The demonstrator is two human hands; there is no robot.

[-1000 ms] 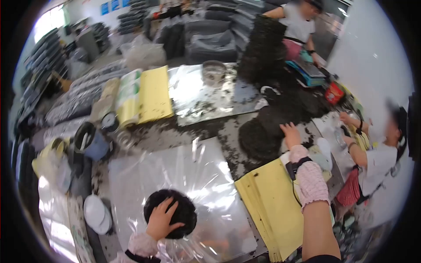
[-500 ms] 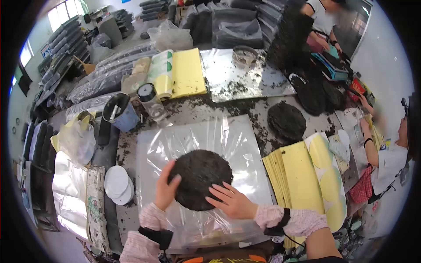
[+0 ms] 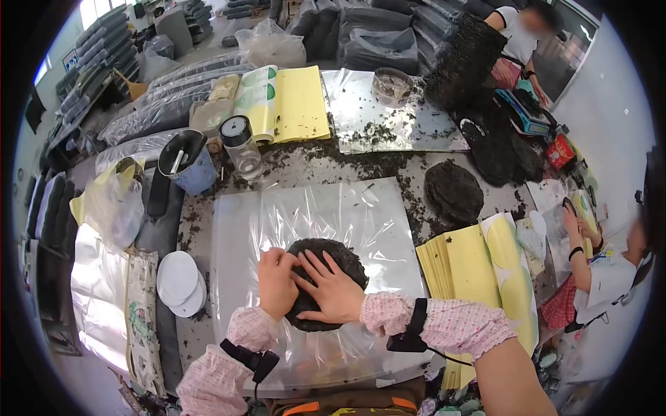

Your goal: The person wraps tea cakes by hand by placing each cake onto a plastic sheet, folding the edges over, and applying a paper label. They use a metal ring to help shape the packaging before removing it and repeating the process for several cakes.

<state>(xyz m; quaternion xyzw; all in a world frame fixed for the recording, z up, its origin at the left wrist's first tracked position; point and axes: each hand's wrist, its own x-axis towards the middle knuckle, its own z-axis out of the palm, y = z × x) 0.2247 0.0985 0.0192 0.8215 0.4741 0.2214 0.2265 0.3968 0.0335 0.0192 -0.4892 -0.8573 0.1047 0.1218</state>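
Observation:
A round dark cake of pressed, crumbly material (image 3: 347, 262) lies on a clear plastic sheet (image 3: 374, 208) over a pale board. My left hand (image 3: 277, 283) is at the left edge of the cake, its fingers bent together against the rim; what its fingertips grip, if anything, is hidden. Across the top of the cake my right hand (image 3: 331, 290) lies with its fingers spread, the fingertips close to my left hand.
Yellow sheets (image 3: 472, 270) and another dark cake (image 3: 452, 193) are on the right. White discs (image 3: 180, 283), a blue bucket (image 3: 189, 163) and a lidded jar (image 3: 241, 147) stand left. Two people work at the right; a metal tray (image 3: 388, 118) is behind.
My right hand has moved left and up onto the cake, covering more of it. My left hand has shifted slightly right, its fingers now bent. The people at the right have moved their hands.

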